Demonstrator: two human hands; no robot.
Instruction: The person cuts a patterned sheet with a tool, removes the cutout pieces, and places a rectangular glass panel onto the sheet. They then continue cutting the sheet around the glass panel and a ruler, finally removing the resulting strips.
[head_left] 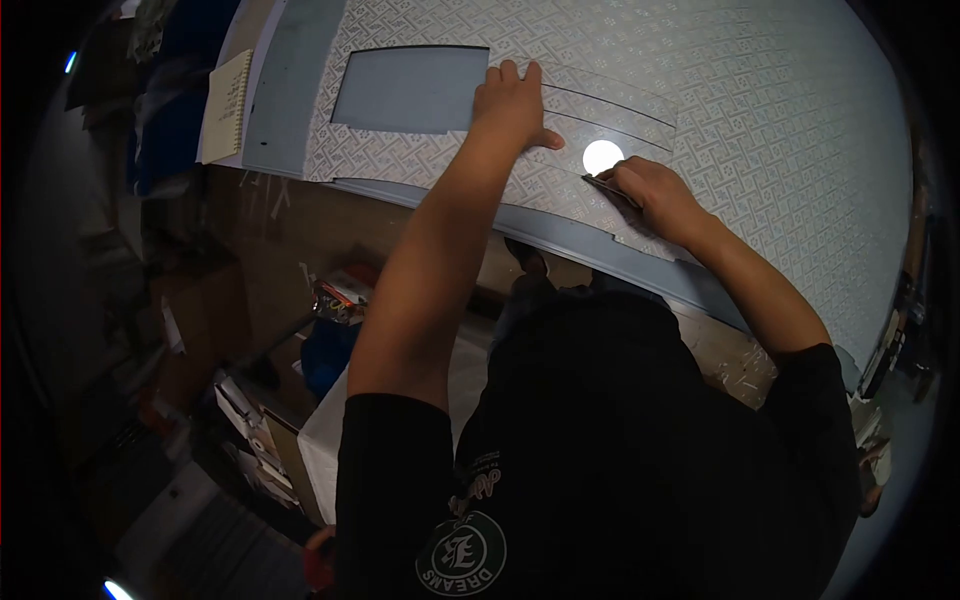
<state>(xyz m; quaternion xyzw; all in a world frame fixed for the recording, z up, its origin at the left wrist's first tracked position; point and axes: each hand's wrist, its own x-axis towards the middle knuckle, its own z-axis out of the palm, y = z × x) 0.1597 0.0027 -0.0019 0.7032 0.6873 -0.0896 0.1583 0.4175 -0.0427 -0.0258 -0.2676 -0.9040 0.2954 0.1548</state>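
Note:
A large sheet with a geometric pattern (800, 130) lies over a blue-grey table surface (275, 100). A rectangular opening (405, 90) in the sheet shows the blue-grey below. Just right of the opening, my left hand (513, 105) presses flat with its fingers spread, on or beside a clear strip with dark lines (610, 118). My right hand (655, 195) is closed around a thin dark tool (615, 192), whose tip touches the sheet near its front edge. A bright round reflection lies just above that tip. The tool's exact kind cannot be made out.
A spiral notebook (226, 108) lies at the table's left end. Below the front edge are a carton (208, 310), a blue item and assorted papers. Dark tools (885, 355) lie along the right edge. Part of another person's hand (872, 495) shows at lower right.

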